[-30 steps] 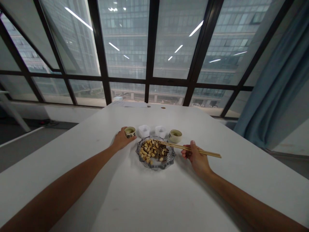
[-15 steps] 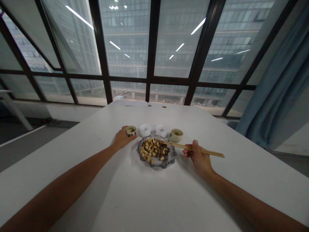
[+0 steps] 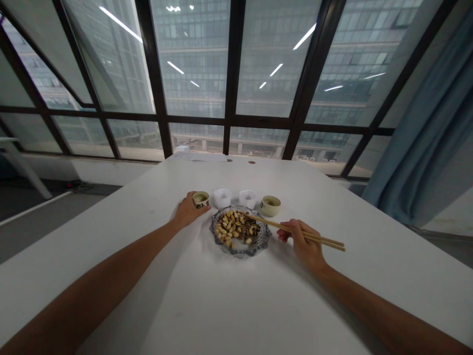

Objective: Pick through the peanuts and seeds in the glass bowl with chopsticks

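My left hand [image 3: 189, 211] is wrapped round a small pale-green cup [image 3: 201, 199] with dark lettering, standing on the table. In my right hand [image 3: 303, 242] is a pair of wooden chopsticks [image 3: 273, 223], pointing left. Their tips reach over the far side of a clear glass bowl [image 3: 264, 241] with a scalloped rim. Pale nuts in shells [image 3: 229, 228] fill the bowl's left part, and dark striped seeds [image 3: 248, 228] lie toward its right. Whether the tips pinch a seed is too small to tell.
Two white plastic cups [image 3: 222, 198] stand in a row behind the bowl, with a second pale-green cup [image 3: 270, 206] to their right. Papers [image 3: 203, 157] lie at the far edge of the white table [image 3: 229, 305]. A blue curtain [image 3: 417, 138] hangs at right.
My right hand has tilted the chopsticks slightly, their back ends now lower and the thumb drawn in. My left hand stays on the cup.
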### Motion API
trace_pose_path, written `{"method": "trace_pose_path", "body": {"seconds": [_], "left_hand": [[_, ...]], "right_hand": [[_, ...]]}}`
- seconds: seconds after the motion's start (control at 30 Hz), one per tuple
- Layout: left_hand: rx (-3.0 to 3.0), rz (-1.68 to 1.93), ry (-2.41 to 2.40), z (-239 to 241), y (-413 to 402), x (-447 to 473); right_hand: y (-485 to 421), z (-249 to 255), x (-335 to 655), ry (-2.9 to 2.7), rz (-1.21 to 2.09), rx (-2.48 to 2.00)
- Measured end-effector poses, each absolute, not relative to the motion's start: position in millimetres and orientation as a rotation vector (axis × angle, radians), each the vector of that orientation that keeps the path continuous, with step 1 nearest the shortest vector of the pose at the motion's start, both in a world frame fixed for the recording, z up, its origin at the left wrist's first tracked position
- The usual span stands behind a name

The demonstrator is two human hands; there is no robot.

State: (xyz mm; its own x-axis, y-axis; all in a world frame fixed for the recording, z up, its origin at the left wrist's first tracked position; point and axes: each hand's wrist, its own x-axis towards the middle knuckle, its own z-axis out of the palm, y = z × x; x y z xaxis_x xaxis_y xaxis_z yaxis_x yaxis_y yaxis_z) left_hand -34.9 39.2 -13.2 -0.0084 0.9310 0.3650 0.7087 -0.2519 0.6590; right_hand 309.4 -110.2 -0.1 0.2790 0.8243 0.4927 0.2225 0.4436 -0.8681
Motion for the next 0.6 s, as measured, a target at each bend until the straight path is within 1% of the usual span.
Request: {"method": "trace_pose_path", "body": {"seconds": [0.13,0.3,0.43,0.6], "left_hand": [[1.999,1.122,1.714,-13.0,39.6,-35.2],[2.004,1.131,1.703,-12.3,38.9,-34.6],[2.008,1.146,1.705,-10.5,36.2,-33.6],[2.067,1.152,1.715,-7.7,32.2,-31.8]], "right_hand": [[-113.6,-4.3,312.7,-1.457,0.381,-1.083],[-118.6,-2.3,312.4,-1.559,0.252,-1.087],[-120.5,0.6,311.8,-1.637,0.224,-1.087],[-119.8,2.3,310.2,-1.572,0.232,-1.088]]}}
